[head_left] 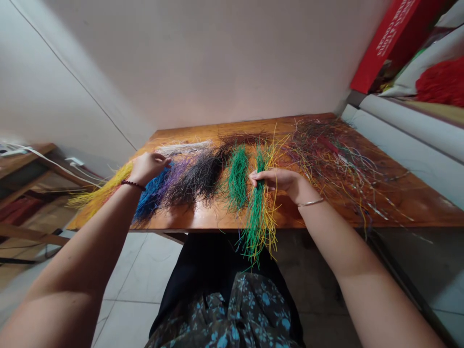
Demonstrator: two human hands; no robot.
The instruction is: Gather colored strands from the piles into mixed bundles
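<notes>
My right hand [279, 180] is closed around a bundle of green and yellow wire-like strands [259, 217], whose lower ends hang past the table's front edge. Just left of it, a separate green bundle [238, 176] lies on the wooden table [206, 215]. Over at the left, my left hand [149, 166] hovers by the blue strands [154, 193] with its fingers pinched together. Whatever it may hold is too small to make out. Yellow strands [103, 191] lie beneath and beside that wrist.
Purple strands [177, 174], a black bundle [199, 176] and a white bundle [188, 148] lie along the table. A tangled mixed heap [333, 150] spreads over its right side. The wall [232, 63] rises behind. A red box [380, 48] stands at upper right.
</notes>
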